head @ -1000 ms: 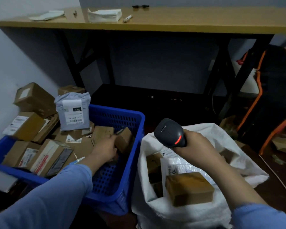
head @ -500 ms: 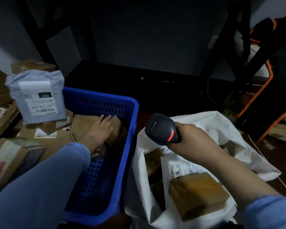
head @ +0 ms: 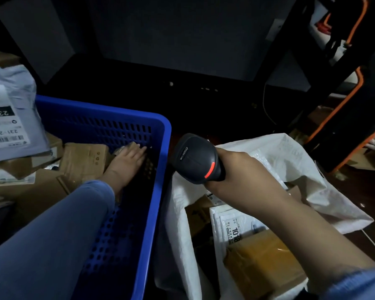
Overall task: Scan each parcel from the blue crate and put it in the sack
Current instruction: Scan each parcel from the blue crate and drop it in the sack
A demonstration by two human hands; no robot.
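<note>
The blue crate (head: 160, 128) stands at the left with several brown parcels; one brown box (head: 85, 159) lies beside my left hand (head: 128, 159). That hand reaches into the crate's far right corner, its fingers stretched over a small taped parcel (head: 119, 150) that is mostly hidden under them. My right hand (head: 236, 169) grips a black barcode scanner (head: 193, 159) with a red light, held above the white sack (head: 290, 161). The open sack holds a brown box (head: 262, 256) and a white labelled mailer (head: 232, 226).
A grey mailer (head: 7, 118) labelled 231 leans on the crate's left pile. Black table legs (head: 290, 50) rise behind the sack. A black and orange object (head: 355, 126) stands at the right, with a thin cable (head: 266, 109) on the dark floor.
The view has dropped closer to the crate and sack. My left hand went from gripping the small box to lying stretched over it, nearer the crate's far wall. The scanner stays over the sack.
</note>
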